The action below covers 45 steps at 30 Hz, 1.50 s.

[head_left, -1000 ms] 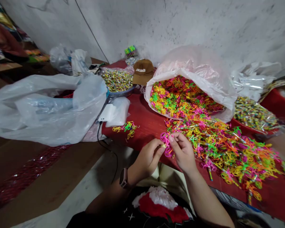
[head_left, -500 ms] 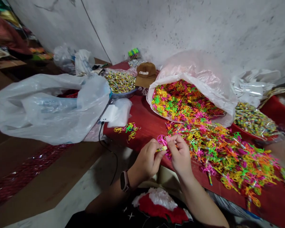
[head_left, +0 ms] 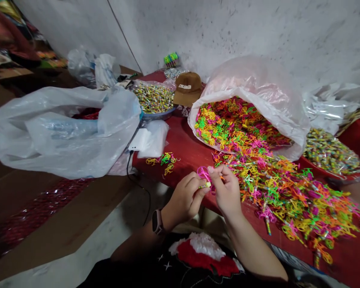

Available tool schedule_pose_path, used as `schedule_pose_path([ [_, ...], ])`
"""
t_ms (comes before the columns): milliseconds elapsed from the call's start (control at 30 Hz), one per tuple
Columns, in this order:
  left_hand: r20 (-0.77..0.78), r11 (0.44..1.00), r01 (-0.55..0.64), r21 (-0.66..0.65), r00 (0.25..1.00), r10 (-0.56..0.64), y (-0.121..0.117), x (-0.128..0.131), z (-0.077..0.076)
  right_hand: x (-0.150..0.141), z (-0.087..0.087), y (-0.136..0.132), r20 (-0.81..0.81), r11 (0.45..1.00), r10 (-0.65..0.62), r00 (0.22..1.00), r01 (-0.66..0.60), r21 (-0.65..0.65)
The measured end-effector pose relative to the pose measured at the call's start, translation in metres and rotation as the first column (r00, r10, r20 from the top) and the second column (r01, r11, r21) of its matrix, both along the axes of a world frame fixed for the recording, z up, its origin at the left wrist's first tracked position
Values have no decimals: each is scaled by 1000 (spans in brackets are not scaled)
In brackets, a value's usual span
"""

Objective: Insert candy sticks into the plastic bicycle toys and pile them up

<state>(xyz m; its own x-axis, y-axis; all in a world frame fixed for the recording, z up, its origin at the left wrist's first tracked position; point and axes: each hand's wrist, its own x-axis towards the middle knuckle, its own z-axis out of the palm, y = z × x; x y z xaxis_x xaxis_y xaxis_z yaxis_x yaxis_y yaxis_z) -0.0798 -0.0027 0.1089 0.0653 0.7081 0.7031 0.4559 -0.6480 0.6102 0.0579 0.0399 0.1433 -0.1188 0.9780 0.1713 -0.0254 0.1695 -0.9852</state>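
Right now, the left hand point(head_left: 184, 199) and right hand point(head_left: 225, 190) pinch a pink plastic toy point(head_left: 204, 174) together, its yellow stick point(head_left: 205, 185) lying sideways, 9 to 3 o'clock, just over the red desk point(head_left: 180, 140), beside a bright toy pile point(head_left: 282, 196).

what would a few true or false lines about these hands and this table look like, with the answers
1. The left hand has a watch on its wrist. True.
2. The right hand and the left hand both hold a pink looped piece. True.
3. The brown cap sits on top of the neon pile. False: the brown cap is beyond the white plastic sack, away from the neon pile.
4. The white power bank is inside the big translucent bag. False: the white power bank lies outside the big translucent bag, at the edge of the red table.
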Motion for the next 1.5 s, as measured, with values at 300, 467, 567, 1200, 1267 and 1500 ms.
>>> schedule_pose_path([
  [300, -22, 990, -131, -44, 991, 130, 3, -1, -14, -8, -5, 1, 37, 998, -29, 999, 28, 47],
  [467, -17, 989, -141, -50, 990, 141, 7, 2, -19, -7, -12, 4, 51, 998, -39, 998, 37, 44],
  [567, -24, 983, -179, -44, 984, 178, 8, 5, -23, -5, -15, 6, 9, 999, -34, 999, 34, -25],
  [1200, 373, 937, 33, -348, 922, 106, 10, 1, -30, -8, -36, 4, -2, 1000, -11, 1000, 11, -24],
  [1267, 482, 893, 96, -441, 864, 145, 9, 3, -28, -7, -39, 5, -43, 999, -3, 999, 1, -46],
  [1500, 562, 853, 227, -470, 822, 90, 0, 1, -21, 0, -39, 5, -93, 994, -50, 994, 41, -99],
])
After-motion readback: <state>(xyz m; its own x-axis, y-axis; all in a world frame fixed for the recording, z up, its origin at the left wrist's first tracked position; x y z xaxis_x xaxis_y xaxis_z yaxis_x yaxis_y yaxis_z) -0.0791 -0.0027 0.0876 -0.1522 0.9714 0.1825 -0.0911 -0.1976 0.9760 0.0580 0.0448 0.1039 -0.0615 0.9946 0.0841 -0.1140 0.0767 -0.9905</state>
